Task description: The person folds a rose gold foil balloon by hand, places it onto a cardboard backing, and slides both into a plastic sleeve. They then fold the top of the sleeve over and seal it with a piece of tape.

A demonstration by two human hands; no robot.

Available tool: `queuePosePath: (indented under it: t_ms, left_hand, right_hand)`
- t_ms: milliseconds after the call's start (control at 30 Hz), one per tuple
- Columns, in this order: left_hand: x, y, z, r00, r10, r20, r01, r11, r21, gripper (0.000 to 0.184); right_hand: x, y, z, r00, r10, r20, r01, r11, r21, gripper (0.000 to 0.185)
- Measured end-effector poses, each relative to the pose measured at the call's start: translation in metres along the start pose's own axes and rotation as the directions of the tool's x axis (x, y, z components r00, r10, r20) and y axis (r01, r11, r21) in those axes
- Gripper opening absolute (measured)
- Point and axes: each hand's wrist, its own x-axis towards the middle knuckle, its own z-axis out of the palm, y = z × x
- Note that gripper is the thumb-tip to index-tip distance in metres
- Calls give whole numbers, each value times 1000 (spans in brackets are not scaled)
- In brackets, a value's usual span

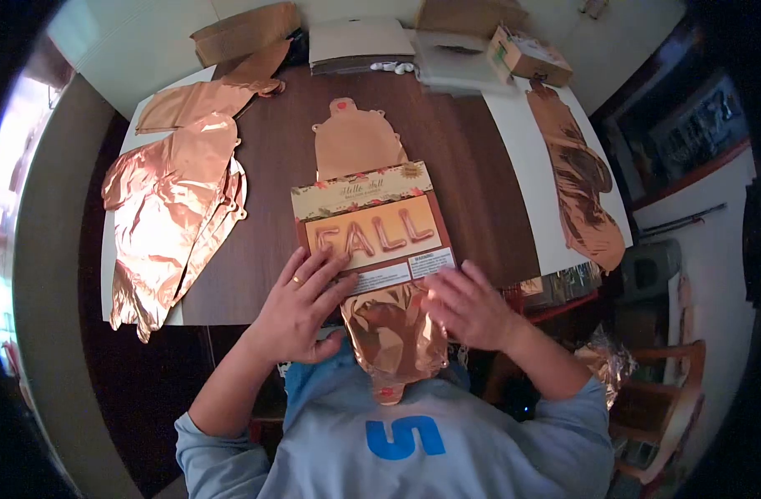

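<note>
A printed card (364, 202) with "Hello Fall" and the word FALL in balloon letters lies at the table's front edge. Beneath it runs flat rose-gold balloon foil (360, 143), showing above the card; a shiny foil part (395, 331) below it hangs toward my lap. My left hand (296, 308) rests with fingers spread over the card's lower left corner. At the lower right corner, my right hand (472, 309) lies with its fingers extended over the card's edge and the foil. What its fingertips touch underneath is hidden.
Rose-gold foil balloons (177, 204) are piled on the left of the brown table (268, 166). Another foil balloon (568, 170) lies on white board at the right. Along the back stand a small box (530, 56), stacked boards (360, 46) and a white cord (393, 67). A wooden chair (684, 399) is lower right.
</note>
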Motion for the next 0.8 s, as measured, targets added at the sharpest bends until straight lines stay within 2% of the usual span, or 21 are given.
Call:
queuePosePath:
  t_ms: [33, 133, 200, 267, 400, 433, 567, 633, 667, 733, 800]
  left_hand:
    - [0, 0, 0, 1000, 6, 0, -6, 1000, 12, 78]
    - [1, 4, 4, 1000, 24, -17, -23, 998, 62, 78]
    - [2, 9, 5, 998, 29, -47, -23, 993, 114, 76]
    - [0, 10, 18, 988, 28, -154, -2, 986, 167, 68]
    - [1, 15, 39, 946, 32, -324, 36, 979, 201, 52]
    - [6, 17, 39, 920, 36, -390, 47, 979, 201, 41]
    - [6, 12, 34, 897, -3, -442, 45, 995, 85, 32]
    - [7, 6, 38, 876, -14, -482, 50, 997, 62, 33]
    - [5, 5, 36, 882, -66, -466, 85, 996, 19, 29]
    - [3, 6, 30, 887, -169, -430, 156, 986, -65, 21]
    - [8, 14, 32, 840, -256, -479, 242, 966, -92, 20]
  right_hand:
    - [3, 5, -4, 998, 57, 15, -56, 998, -42, 42]
    - [8, 18, -3, 993, 72, 91, -59, 990, -131, 43]
    - [7, 18, 1, 996, 67, 65, -58, 989, -135, 43]
    - [8, 16, 4, 998, 61, 30, -57, 990, -126, 42]
    - [10, 17, 6, 994, 74, -81, -79, 996, -48, 36]
    - [13, 18, 4, 991, 82, -101, -84, 996, -18, 33]
    - [24, 18, 0, 984, 130, -122, -117, 987, 111, 28]
    - [21, 30, 8, 972, 204, -117, -170, 953, 250, 32]
    - [19, 33, 11, 964, 243, -109, -197, 927, 319, 34]
    - [31, 24, 1, 909, 414, -42, -373, 857, 355, 41]
    - [41, 17, -6, 844, 536, 19, -497, 770, 400, 49]
